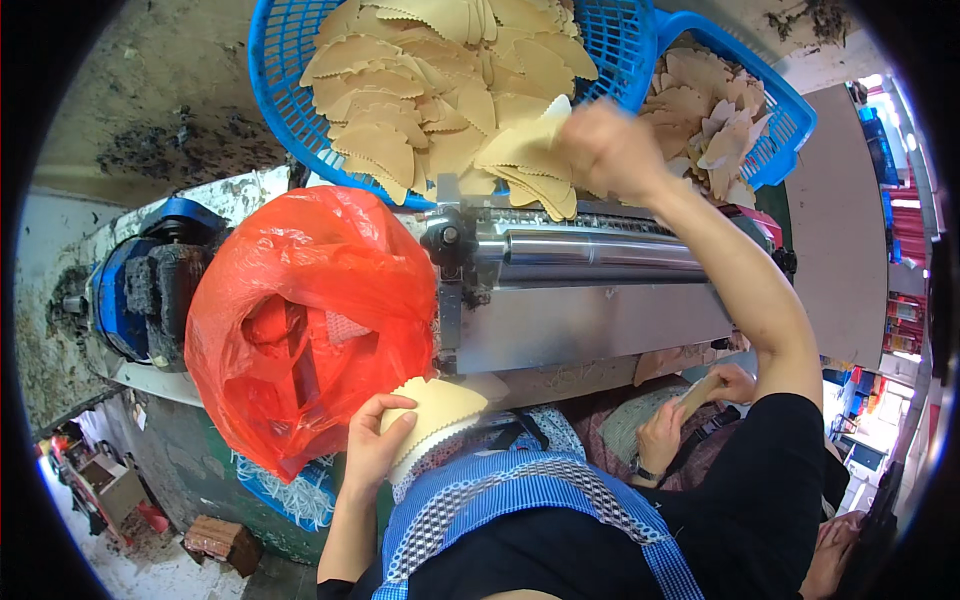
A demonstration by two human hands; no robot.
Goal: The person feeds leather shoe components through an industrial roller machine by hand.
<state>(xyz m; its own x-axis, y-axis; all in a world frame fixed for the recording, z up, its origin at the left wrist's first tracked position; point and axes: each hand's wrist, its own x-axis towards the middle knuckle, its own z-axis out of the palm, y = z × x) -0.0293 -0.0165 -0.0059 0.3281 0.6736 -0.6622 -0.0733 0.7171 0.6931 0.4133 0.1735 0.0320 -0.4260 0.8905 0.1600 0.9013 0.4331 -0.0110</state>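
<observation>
My left hand (pixel 378 440) is closed on a small stack of cream pieces with zigzag-cut edges (pixel 440 412), low in front of my apron, beside a red plastic bag (pixel 310 250). My right hand (pixel 610 150) is raised over the machine, at the right side of a blue plastic basket (pixel 630 50). Motion smears its fingers, so their grip is unclear. Right beside it, a cluster of similar tan pieces (pixel 525 155) overhangs the basket's near edge. Heaps of the same pieces (pixel 400 90) fill that basket.
A machine with a shiny metal roller (pixel 600 248) lies between me and the baskets. A second blue basket (pixel 795 125) holds more pieces. A blue motor (pixel 125 295) stands at left. Close on my right, another person's hands (pixel 660 440) hold a tan piece.
</observation>
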